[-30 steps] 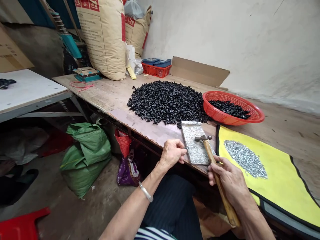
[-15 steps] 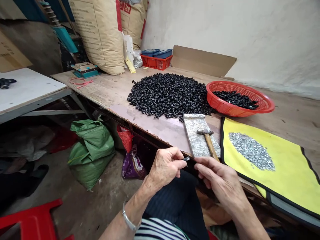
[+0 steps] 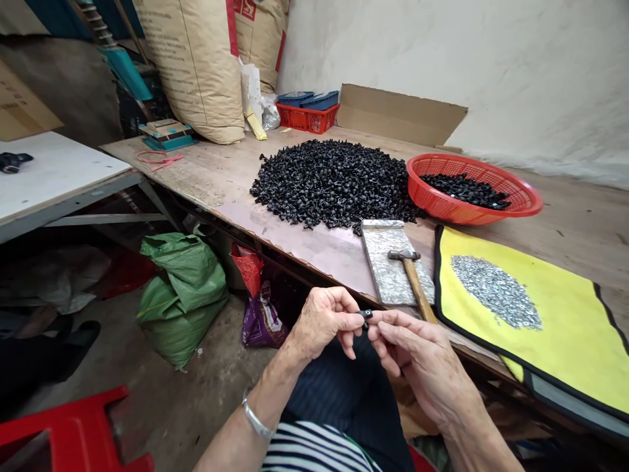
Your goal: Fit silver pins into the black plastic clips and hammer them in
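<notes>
Indoors, against a whitewashed wall (image 3: 491, 65), a seated person works at a long wooden workbench (image 3: 196, 177), with tall paper sacks (image 3: 191, 65) stacked at its far end and a green woven sack (image 3: 181, 301) slumped on the concrete floor below. A white-topped table (image 3: 54, 167) stands to the left, and a red plastic stool (image 3: 63, 432) sits at the lower left. On the bench, a broad heap of small black parts (image 3: 334, 183) spreads across the boards just beside a red plastic basket (image 3: 521, 196), which holds more of the black parts. A yellow mat with black edging (image 3: 555, 347) lies nearer the person, bearing an oval patch of small silver pieces (image 3: 496, 292). Between the heap and the mat rests a speckled grey slab (image 3: 388, 262), with a wood-handled hammer (image 3: 413, 275) lying across it, its handle running toward the bench edge. Over the person's lap, just in front of that edge, the left hand (image 3: 324, 324), wearing a silver bangle (image 3: 255, 423), and the right hand (image 3: 422, 357) meet. Left fingertips (image 3: 351, 321) and right fingertips (image 3: 381, 321) close in a narrow pinch on one small black part (image 3: 364, 315), held in the air between the two hands, well clear of the slab.
</notes>
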The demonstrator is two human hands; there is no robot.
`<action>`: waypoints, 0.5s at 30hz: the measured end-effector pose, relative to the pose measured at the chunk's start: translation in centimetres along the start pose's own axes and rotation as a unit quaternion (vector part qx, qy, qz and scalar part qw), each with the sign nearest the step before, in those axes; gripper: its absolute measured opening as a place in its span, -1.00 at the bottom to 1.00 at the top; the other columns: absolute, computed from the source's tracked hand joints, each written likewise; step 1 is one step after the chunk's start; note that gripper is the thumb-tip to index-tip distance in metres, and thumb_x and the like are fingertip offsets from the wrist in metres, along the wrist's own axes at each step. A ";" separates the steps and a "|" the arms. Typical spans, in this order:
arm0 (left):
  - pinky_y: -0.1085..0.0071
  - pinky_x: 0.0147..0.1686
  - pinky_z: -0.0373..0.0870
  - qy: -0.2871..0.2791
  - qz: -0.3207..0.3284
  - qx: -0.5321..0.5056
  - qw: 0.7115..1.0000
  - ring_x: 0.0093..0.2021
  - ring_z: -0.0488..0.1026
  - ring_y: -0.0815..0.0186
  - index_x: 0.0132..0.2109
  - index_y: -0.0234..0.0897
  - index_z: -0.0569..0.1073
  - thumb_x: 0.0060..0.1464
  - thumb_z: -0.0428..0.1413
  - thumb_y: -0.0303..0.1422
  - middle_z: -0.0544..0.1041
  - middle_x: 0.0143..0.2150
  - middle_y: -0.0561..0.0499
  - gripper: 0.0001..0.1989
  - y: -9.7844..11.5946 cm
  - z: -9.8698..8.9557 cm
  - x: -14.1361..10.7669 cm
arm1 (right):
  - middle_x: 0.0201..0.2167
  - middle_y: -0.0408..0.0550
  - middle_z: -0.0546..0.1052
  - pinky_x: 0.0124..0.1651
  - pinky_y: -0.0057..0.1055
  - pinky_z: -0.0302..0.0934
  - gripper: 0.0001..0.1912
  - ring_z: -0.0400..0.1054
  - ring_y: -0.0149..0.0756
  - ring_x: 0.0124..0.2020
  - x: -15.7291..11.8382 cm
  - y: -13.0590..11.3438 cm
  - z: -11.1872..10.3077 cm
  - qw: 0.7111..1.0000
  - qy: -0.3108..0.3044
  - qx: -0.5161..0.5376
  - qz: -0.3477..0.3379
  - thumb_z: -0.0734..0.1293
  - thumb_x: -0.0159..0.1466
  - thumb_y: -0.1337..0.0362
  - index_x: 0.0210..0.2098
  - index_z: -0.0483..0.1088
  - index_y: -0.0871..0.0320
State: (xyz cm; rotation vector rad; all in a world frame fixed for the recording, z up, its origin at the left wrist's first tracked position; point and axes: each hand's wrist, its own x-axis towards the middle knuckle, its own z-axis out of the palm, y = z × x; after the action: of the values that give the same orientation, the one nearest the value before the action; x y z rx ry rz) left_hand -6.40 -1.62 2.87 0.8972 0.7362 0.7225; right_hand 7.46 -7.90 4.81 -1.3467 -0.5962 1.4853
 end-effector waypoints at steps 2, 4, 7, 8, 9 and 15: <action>0.50 -0.79 0.34 -0.006 -0.004 -0.013 1.000 -0.77 0.33 0.40 -0.52 -0.37 0.34 -0.23 0.21 -0.42 0.45 -0.65 0.04 -0.83 -0.2 -0.1 0.1 | -0.55 -0.05 0.47 -0.67 -0.57 0.01 -0.72 0.18 -0.51 -0.67 -0.1 0.0 0.0 1.000 -0.002 0.000 0.001 0.42 0.00 0.20 -0.37 0.47 0.29; 0.47 -0.79 0.36 -0.018 -0.010 -0.033 0.999 -0.76 0.33 0.39 -0.51 -0.38 0.34 -0.24 0.23 -0.41 0.45 -0.64 0.02 -0.81 -0.3 -0.3 0.2 | -0.56 -0.05 0.47 -0.67 -0.57 0.01 -0.73 0.17 -0.52 -0.68 -0.2 -0.1 0.1 1.000 -0.004 -0.002 0.001 0.42 0.01 0.19 -0.37 0.47 0.28; 0.42 -0.79 0.39 -0.040 -0.020 -0.065 0.997 -0.76 0.33 0.39 -0.51 -0.39 0.35 -0.25 0.25 -0.40 0.46 -0.64 0.00 -0.79 -0.6 -0.6 0.3 | -0.56 -0.04 0.48 -0.68 -0.56 0.01 -0.71 0.17 -0.51 -0.69 -0.2 -0.1 0.1 1.000 -0.004 -0.005 -0.001 0.43 -0.01 0.19 -0.37 0.47 0.29; 0.41 -0.78 0.39 -0.045 -0.024 -0.074 0.996 -0.75 0.33 0.39 -0.51 -0.39 0.35 -0.25 0.25 -0.40 0.47 -0.63 0.00 -0.79 -0.6 -0.7 0.4 | -0.55 -0.03 0.48 -0.68 -0.56 0.01 -0.71 0.18 -0.51 -0.69 -0.3 -0.1 0.1 1.000 -0.004 -0.005 -0.002 0.43 -0.01 0.19 -0.36 0.47 0.29; 0.41 -0.78 0.40 -0.050 -0.027 -0.081 0.995 -0.75 0.33 0.40 -0.50 -0.39 0.35 -0.26 0.25 -0.41 0.47 -0.63 -0.01 -0.79 -0.7 -0.8 0.4 | -0.55 -0.03 0.48 -0.68 -0.56 0.01 -0.71 0.18 -0.51 -0.69 -0.3 -0.1 0.0 1.000 -0.003 -0.006 -0.004 0.42 0.00 0.19 -0.36 0.47 0.29; 0.41 -0.78 0.40 -0.062 -0.037 -0.102 0.992 -0.74 0.32 0.40 -0.50 -0.40 0.36 -0.25 0.22 -0.47 0.48 -0.63 -0.03 -0.84 -1.0 -0.9 0.6 | -0.55 -0.05 0.47 -0.68 -0.58 0.01 -0.73 0.19 -0.51 -0.68 -0.5 0.1 0.0 1.000 -0.005 -0.010 -0.007 0.42 0.03 0.18 -0.38 0.46 0.27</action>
State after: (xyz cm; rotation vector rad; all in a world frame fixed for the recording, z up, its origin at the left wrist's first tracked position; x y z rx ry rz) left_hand -6.55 -1.16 1.46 0.7173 0.5719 0.6573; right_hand 7.37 -8.42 4.95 -1.3475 -0.6277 1.4789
